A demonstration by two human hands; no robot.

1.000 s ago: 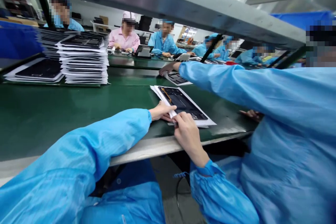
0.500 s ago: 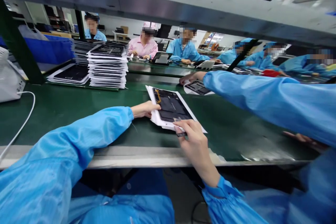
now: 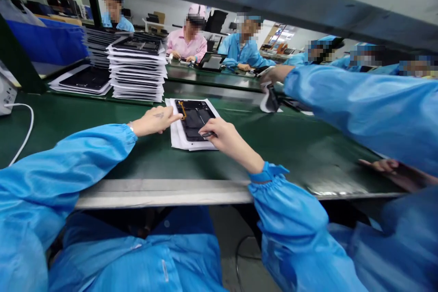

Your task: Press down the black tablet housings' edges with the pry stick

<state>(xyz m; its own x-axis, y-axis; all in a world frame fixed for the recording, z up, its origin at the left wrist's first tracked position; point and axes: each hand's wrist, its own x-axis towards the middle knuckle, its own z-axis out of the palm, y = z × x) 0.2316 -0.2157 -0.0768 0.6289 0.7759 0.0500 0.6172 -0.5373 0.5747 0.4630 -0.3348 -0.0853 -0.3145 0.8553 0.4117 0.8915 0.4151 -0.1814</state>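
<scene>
Stacked tablet panels [image 3: 137,70] on green surface [image 3: 68,146], upper left | left hand [image 3: 155,121]: fingers [image 3: 173,117] flat and open, resting over the left edge of a black tablet panel [image 3: 195,121], holding nothing | panel lies flat on white sheet [image 3: 176,139], between both hands | right hand [image 3: 224,134]: fingers [image 3: 214,130] closed, pinching small dark tool [image 3: 208,134] against panel | co-worker's hand [image 3: 275,74], upper right, apart
</scene>
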